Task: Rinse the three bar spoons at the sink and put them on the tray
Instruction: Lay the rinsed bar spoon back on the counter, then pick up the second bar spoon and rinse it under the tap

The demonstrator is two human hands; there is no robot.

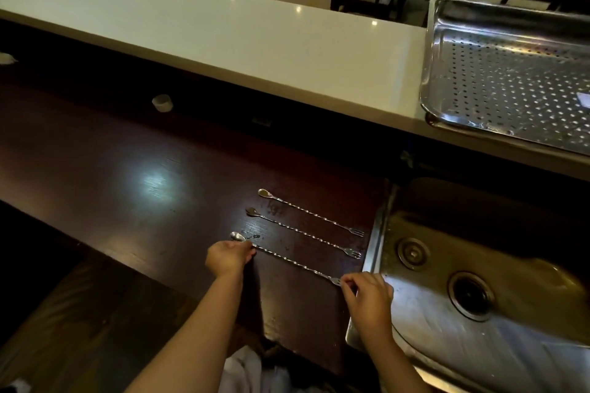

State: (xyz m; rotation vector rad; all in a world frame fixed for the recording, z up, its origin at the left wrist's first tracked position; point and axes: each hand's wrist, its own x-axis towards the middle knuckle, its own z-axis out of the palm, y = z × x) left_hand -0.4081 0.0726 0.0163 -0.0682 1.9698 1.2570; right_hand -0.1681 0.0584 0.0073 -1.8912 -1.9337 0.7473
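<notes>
A: Containers first, quick

B: Steel sink on my right, set into the dark wooden counter. Nothing in the basin except its two drain fittings; its right and near sides are cut off by the frame. Perforated steel tray sits up on the white bar top, far right, also cut off. There's a pale glint at its right edge, can't tell what it is. Otherwise no items in it

A: Spoons?

B: All three on the counter just left of the sink, lying parallel, bowls left, fork ends toward the sink. Far bar spoon, middle bar spoon, near bar spoon. None in the sink, none on the tray

A: Hands?

B: My left hand pinches the near one right behind its bowl, fingers curled. My right hand has its fingertips curled at the fork end of the same spoon. The fork tip is partly hidden under them, so whether I've actually got a grip there I can't tell

A: Anything hard to read?

B: Small pale cup-like thing far back on the counter, too blurry to identify. Faint scratched marks near the far spoon, not legible. No brands visible
</notes>
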